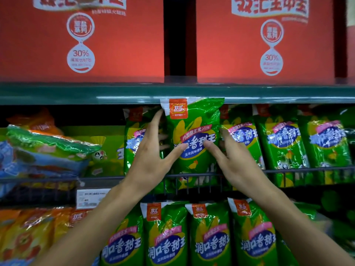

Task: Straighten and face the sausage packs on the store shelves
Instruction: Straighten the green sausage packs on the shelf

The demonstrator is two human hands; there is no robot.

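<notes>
hands: left hand [151, 162], right hand [238, 167], both bare | forearms: bare, no sleeves | jewellery: none visible

Between my left hand [151, 160] and right hand [237, 166] I see a green foil sausage pack [194, 131] upright behind the wire shelf rail [307, 170]; more packs right of it.

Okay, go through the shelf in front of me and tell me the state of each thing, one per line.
Green corn sausage pack, middle shelf: upright, facing forward, held at both sides.
Left hand: gripping the pack's left edge.
Right hand: gripping the pack's right edge.
Green and blue packs at left: lying flat, stacked.
Green packs, lower shelf: upright, facing forward.
</notes>
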